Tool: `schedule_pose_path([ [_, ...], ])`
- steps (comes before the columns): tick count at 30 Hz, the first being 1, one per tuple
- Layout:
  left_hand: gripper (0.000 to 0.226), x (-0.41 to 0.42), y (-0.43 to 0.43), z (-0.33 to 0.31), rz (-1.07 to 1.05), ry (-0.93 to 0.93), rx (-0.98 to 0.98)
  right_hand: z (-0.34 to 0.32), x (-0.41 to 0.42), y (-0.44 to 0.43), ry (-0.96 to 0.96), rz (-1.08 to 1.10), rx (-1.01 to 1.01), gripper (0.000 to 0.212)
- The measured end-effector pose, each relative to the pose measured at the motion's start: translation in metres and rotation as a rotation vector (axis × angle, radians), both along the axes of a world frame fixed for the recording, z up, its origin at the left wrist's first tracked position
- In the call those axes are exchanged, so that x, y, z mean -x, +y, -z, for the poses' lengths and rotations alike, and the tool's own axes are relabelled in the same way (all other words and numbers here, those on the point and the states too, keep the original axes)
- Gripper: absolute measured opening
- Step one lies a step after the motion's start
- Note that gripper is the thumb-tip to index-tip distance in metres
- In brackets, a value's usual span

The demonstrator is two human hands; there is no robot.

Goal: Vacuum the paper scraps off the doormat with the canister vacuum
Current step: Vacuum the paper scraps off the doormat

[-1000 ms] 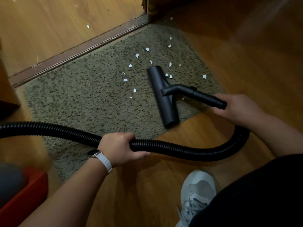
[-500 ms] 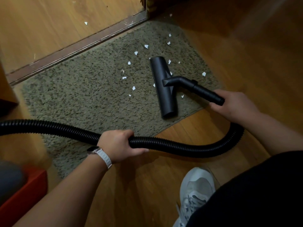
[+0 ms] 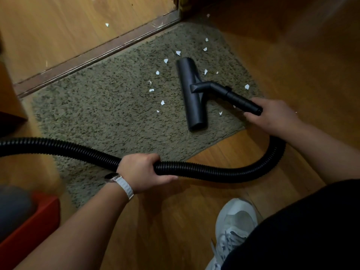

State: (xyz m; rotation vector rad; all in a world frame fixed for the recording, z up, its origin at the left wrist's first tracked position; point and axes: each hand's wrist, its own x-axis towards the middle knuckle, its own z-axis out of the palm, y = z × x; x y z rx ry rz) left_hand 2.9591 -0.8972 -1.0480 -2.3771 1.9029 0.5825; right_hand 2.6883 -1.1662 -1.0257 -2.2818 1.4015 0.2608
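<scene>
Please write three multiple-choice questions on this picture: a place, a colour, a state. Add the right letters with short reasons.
1. Where does the floor nozzle lie? A) on a chair B) on the doormat C) in a bucket
2. What colour is the hose? A) black B) white C) green
3. What does the left hand do? A) hangs open B) presses a wall C) grips the hose
Answers: 1 B, it rests on the mat among paper scraps. 2 A, its ribbed length is black. 3 C, its fingers curl round the hose.
</scene>
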Motion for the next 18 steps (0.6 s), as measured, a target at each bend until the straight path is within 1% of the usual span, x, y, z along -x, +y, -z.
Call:
schedule_pose_path([
  [4, 0.082, 0.0, -0.004, -0.004, -0.018, 0.002, 0.009, 0.006, -0.005, 0.001, -0.021, -0.013, 0.014, 0.031],
  [8, 0.081, 0.0, -0.001, -0.007, 0.015, -0.005, 0.037, 0.013, -0.025, 0.009, -0.033, -0.129, 0.042, 0.03],
  [10, 0.079, 0.0, 0.002, -0.008, 0.03, -0.002, 0.071, 0.017, -0.033, 0.014, -0.047, -0.179, 0.023, 0.026],
  [13, 0.083, 0.0, 0.006, -0.011, 0.031, 0.007, 0.061, 0.021, -0.035, 0.015, -0.058, -0.224, 0.0, 0.026],
  [15, 0.085, 0.001, 0.008, -0.01, 0.027, 0.016, 0.069, 0.022, -0.031, 0.013, -0.061, -0.228, -0.011, 0.023],
  [18, 0.077, 0.003, 0.009, -0.009, 0.024, 0.031, 0.076, 0.024, -0.02, 0.008, -0.077, -0.182, -0.05, 0.019],
])
